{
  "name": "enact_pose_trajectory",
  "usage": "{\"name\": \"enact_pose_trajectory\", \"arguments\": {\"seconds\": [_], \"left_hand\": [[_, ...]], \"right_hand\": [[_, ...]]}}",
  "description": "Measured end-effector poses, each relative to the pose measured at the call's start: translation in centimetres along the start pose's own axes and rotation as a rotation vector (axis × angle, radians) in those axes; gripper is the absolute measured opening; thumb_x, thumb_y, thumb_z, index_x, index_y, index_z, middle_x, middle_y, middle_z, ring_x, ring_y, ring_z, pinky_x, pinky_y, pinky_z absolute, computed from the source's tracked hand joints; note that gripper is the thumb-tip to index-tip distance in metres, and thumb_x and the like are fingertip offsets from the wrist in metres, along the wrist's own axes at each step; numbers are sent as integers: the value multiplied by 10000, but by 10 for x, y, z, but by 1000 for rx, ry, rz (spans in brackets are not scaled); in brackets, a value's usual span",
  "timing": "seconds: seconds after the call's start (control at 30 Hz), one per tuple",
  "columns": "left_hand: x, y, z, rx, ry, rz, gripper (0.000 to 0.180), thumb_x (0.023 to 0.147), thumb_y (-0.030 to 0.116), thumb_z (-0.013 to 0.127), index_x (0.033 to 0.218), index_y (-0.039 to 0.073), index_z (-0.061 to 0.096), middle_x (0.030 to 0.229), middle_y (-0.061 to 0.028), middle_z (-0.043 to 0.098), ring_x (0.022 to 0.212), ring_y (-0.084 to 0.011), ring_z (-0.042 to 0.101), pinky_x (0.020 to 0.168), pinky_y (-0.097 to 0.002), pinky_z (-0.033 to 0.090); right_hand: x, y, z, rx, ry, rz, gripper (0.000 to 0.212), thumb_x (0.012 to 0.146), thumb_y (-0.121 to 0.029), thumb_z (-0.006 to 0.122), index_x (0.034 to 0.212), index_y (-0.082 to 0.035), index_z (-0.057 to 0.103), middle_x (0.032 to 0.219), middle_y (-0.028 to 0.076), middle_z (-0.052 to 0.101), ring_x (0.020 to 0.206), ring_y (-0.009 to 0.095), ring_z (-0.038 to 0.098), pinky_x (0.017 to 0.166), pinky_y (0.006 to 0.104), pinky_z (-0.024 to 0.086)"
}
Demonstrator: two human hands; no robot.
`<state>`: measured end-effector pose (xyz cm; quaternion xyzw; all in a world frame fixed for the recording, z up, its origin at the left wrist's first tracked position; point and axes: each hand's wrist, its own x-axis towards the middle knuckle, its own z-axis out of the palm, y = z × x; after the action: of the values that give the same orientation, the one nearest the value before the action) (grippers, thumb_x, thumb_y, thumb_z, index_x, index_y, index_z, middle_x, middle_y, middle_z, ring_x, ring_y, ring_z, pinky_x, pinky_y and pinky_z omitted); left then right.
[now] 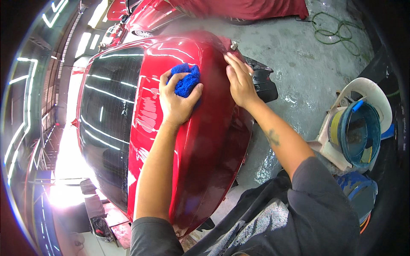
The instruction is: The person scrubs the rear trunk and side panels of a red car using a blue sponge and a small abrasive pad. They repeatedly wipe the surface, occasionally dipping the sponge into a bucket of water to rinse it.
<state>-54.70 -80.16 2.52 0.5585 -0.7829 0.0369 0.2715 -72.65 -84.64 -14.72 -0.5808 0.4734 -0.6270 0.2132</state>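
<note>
Rear window (111, 94): dark glass, streaked with reflected light.
Left hand (178, 104): fingers curled around a blue cloth (188, 80), grasping it.
Where the blue cloth sits: bunched up against the red car's (218, 106) glossy bodywork.
Right hand (241, 81): fingers straight, released, laid at the bodywork's edge.
Green hose (337, 37): looped on the grey floor (294, 55).

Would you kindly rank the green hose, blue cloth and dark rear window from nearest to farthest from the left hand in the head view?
1. Blue cloth, gripped in the left hand.
2. Dark rear window, left of the hand.
3. Green hose, far at upper right.
</note>
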Motion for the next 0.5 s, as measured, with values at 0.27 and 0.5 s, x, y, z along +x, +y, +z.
{"name": "enact_pose_trajectory", "arguments": {"seconds": [0.27,0.5], "left_hand": [[4,3,9,-36,23,8,513,784,392,948,1159,75,797,1384,-199,630,1283,-401,646,1101,-522,510],[7,6,3,-18,35,6,493,790,387,945,1150,80,806,1370,-200,644,1276,-397,659,1093,-517,521]], "right_hand": [[36,-26,26,29,39,17,532,1203,-336,394,1588,-4,550,1609,242,583,1520,389,518,1290,548,310],[-13,13,18,-108,-3,20,520,1189,-326,436,1588,-11,547,1619,247,575,1541,380,512,1281,598,302]]}}
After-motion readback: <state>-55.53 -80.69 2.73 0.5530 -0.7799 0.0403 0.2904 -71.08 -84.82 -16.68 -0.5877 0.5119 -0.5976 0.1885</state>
